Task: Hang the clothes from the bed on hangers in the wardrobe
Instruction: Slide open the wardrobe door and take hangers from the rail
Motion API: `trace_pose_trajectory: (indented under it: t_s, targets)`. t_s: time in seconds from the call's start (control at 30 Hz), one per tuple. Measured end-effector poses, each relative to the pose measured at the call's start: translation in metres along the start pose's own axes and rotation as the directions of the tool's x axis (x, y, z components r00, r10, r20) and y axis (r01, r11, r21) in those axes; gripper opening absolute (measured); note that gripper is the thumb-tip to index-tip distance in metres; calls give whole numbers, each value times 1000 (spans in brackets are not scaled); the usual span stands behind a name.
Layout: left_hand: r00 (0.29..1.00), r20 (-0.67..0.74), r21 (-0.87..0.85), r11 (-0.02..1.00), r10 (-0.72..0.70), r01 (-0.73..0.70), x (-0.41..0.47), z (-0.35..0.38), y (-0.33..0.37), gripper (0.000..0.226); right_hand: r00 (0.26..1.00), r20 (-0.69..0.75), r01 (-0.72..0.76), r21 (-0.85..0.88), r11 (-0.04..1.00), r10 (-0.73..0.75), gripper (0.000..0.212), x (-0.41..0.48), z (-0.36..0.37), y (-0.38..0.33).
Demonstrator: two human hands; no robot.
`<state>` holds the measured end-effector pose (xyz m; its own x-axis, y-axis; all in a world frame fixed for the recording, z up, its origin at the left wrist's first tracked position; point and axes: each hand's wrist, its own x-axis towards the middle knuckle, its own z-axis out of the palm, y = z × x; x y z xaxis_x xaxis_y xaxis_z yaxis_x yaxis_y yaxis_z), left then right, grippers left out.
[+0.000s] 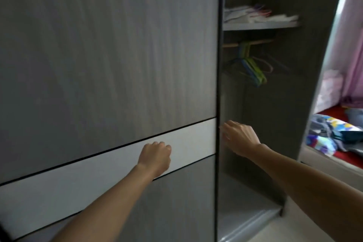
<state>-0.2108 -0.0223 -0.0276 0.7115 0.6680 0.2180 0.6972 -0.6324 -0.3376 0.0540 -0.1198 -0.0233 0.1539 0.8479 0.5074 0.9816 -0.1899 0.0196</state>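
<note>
left hand [155,155] clenched against door [108,55] | right hand [240,137] at door edge, fingers unclear | hangers [253,68] hang down

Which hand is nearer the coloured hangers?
Right. The right hand is at the door's edge, below the hangers; the left hand lies farther left, against the door's white band.

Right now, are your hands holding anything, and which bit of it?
The left hand is a fist against the white band, holding nothing. The right hand has its fingertips at the edge of the sliding door; whether they grip it cannot be told.
</note>
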Motion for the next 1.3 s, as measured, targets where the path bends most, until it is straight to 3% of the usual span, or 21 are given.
trace_pose_trajectory:
  t_s: [0.2, 0.43, 0.87, 1.13, 1.3]
  targets:
    - [996, -41, -93, 992, 79, -83, 85, -23, 130, 24, 991, 2, -131, -80, 988, 131, 30, -28, -18, 145]
    - [987, -73, -79, 986, 143, -148, 172, -31, 195, 25, 984, 10, -176, -71, 982, 177, 31, -6, -2, 231]
    - [990, -34, -52, 989, 135, -137, 362, 4, 213, 26, 992, -34, -120, -83, 989, 117, 22, 173, 55, 321]
    - [1000, -8, -42, 999, 20, -21, 432, 22, 208, 25, 993, -85, -84, -33, 996, 81, 33, 303, 72, 351]
    - [993, 43, -39, 993, -108, 110, 462, 36, 203, 26, 989, -65, -141, -124, 982, 133, 34, 380, 85, 372]
